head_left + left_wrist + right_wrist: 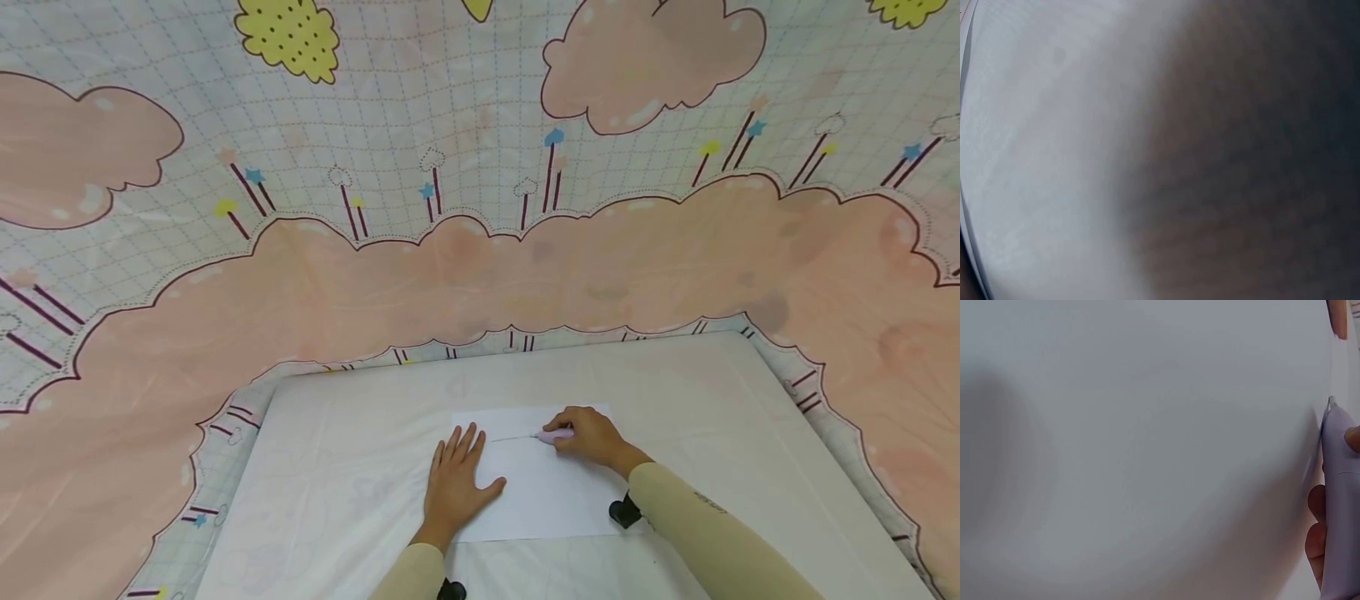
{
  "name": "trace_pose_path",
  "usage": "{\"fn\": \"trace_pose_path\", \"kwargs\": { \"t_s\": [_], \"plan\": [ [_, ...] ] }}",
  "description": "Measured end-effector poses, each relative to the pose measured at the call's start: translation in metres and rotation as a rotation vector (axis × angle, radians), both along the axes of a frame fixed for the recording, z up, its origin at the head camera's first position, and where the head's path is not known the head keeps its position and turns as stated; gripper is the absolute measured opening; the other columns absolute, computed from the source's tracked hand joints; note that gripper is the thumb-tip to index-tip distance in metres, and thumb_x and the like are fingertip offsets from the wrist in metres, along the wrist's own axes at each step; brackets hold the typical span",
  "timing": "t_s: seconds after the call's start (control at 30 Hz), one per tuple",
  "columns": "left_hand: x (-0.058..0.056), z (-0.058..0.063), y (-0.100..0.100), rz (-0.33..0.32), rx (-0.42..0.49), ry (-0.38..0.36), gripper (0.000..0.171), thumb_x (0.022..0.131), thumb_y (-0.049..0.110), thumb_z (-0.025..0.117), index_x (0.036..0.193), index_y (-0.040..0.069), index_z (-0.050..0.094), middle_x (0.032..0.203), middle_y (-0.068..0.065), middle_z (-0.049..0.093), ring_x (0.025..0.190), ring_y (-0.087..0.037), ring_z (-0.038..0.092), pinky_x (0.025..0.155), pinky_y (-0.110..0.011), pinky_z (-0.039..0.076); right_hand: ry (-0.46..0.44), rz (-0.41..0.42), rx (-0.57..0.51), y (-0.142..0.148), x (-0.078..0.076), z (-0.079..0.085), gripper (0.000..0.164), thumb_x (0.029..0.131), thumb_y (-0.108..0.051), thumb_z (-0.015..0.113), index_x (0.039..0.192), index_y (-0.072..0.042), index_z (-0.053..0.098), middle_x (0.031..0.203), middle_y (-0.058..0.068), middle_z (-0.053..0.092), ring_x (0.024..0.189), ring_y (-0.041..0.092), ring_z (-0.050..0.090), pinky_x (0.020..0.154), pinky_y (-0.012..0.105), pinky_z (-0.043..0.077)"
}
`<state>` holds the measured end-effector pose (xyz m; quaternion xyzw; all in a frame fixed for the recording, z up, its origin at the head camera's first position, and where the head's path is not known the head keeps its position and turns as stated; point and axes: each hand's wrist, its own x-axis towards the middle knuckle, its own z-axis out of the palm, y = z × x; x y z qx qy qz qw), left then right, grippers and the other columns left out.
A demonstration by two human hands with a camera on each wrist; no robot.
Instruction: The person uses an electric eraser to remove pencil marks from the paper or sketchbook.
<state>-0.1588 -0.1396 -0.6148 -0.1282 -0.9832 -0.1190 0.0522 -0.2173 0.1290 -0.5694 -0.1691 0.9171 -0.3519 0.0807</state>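
A white sheet of paper lies flat in the head view. On its left part my left hand rests, fingers spread and straight, thumb out to the right. My right hand grips a lavender utility knife over the upper part of the sheet, its tip pointing left. From that tip a thin line runs left towards my left hand. The right wrist view shows the knife's smooth body and small metal tip, with fingers curled around it. The left wrist view is blurred and dark on the right.
Under the paper is a table with a white cover. A patterned cloth with peach clouds hangs behind it and surrounds it. Dark wrist devices sit by both sleeves.
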Motion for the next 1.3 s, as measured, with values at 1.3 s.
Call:
{"fn": "trace_pose_path", "kwargs": {
  "t_s": [1.3],
  "plan": [
    [-0.003,0.004,0.001,0.001,0.001,-0.032,0.086,0.084,0.069,0.055,0.152,0.020,0.040,0.161,0.001,0.030,0.151,-0.024,0.019,0.123,-0.049,0.015,0.033,0.024,0.024,-0.004,-0.003,-0.001,0.023,0.081,-0.013,0.077,0.103,-0.019,0.078,0.099,-0.007,0.070,0.098,0.015,0.065,0.090,0.040,0.054]
  ]
}}
